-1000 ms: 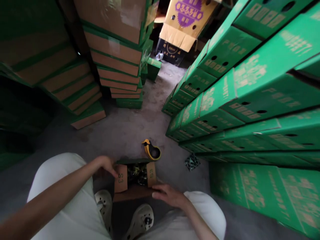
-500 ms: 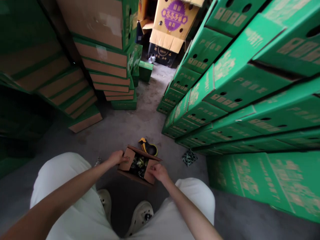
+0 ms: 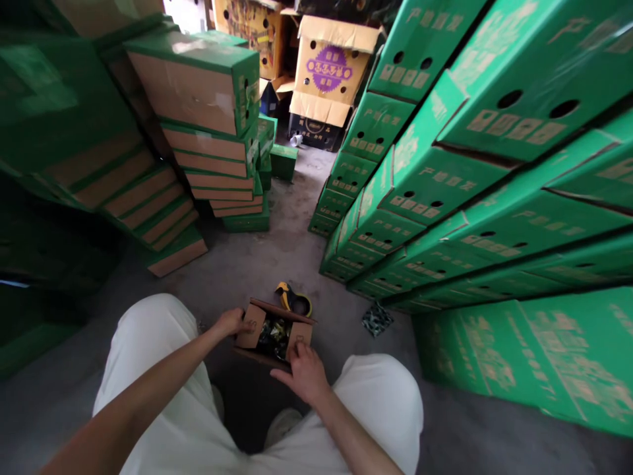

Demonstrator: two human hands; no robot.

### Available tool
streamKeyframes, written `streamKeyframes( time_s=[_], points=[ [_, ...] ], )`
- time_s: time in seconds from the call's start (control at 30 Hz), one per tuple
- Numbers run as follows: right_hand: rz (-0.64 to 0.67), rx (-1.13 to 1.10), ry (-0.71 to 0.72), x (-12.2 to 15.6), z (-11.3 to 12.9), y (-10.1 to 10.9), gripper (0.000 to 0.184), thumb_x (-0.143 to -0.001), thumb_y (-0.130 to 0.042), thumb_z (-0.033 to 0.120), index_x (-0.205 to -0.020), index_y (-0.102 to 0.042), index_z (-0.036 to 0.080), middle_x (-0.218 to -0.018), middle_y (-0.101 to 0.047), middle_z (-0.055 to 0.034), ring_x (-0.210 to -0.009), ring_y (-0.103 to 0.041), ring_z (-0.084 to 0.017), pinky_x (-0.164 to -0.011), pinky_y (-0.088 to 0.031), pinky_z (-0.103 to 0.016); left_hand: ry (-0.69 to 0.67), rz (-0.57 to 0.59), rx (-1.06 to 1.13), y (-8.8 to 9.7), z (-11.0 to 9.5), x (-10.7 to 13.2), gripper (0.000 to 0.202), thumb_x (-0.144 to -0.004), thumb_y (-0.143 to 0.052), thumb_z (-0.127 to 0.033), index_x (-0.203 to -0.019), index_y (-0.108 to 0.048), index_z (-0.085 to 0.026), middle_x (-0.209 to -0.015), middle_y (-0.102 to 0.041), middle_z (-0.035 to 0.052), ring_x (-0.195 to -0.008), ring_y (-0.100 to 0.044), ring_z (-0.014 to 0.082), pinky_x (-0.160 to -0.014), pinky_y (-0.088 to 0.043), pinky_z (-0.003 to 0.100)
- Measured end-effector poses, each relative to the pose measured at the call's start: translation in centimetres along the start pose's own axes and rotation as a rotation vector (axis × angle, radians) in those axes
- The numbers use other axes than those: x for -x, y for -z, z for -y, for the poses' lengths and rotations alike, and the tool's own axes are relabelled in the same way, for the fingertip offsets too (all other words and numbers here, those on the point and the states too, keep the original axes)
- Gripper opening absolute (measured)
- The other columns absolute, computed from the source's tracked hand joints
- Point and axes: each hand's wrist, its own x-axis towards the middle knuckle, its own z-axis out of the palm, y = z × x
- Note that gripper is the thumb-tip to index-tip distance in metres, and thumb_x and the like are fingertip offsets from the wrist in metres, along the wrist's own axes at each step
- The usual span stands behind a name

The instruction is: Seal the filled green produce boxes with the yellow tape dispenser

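- The box (image 3: 274,333) sat on the floor (image 3: 257,257) between the person's knees, its brown flaps up; the dark, glossy contents inside were too small and dim to identify.
- The left hand (image 3: 231,322) lay against the box's left flap, fingers curled onto it; how tightly it gripped could not be told.
- The right hand (image 3: 302,373) rested on the box's near right corner, fingers partly spread and pressing on the right flap, not closed around anything.
- The tape gun (image 3: 294,299), yellow and black, lay just beyond the box, its near part hidden by the box's far flap.
- A small patterned scrap (image 3: 376,318) lay to the right of the box; what it was could not be made out.
- Green cartons (image 3: 445,185) were stacked right of the box, more stacks (image 3: 212,145) stood to its far left, and a yellow carton (image 3: 329,79) stood far beyond it.
- The shoes were nearly hidden behind the white trousers (image 3: 163,369).
- Compared with half a second earlier, the right hand had slid from the top of the right flap to the box's near corner, the left hand had kept its place, and the view had tipped upward, showing more of the far cartons.
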Motion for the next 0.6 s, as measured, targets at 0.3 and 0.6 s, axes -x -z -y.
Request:
streamKeyframes(
  time_s=[0.3,0.6],
  points=[
    [0.058,0.147,0.102,-1.8,0.0,0.8,0.065,-0.079,-0.056,0.071,-0.091,-0.076,0.011,-0.101,-0.069,-0.0198,-0.102,-0.063,-0.033,-0.094,-0.045,-0.042,-0.016,0.008,0.041,0.3,0.4,0.0,0.053,-0.069,-0.068,-0.057,-0.105,-0.068,-0.018,-0.104,-0.072,0.0105,-0.097,-0.067,0.0268,-0.072,-0.047,0.028],
    [0.095,0.079,0.075,-1.8,0.4,-0.1,0.061,-0.086,-0.049,0.067,-0.084,-0.075,0.012,-0.088,-0.071,-0.0146,-0.084,-0.069,-0.026,-0.074,-0.052,-0.030,-0.020,0.021,0.042,-0.1,0.9,-0.3,0.038,-0.070,-0.070,-0.048,-0.094,-0.071,-0.018,-0.094,-0.072,0.0103,-0.095,-0.067,0.0289,-0.074,-0.046,0.029]
  ],
)
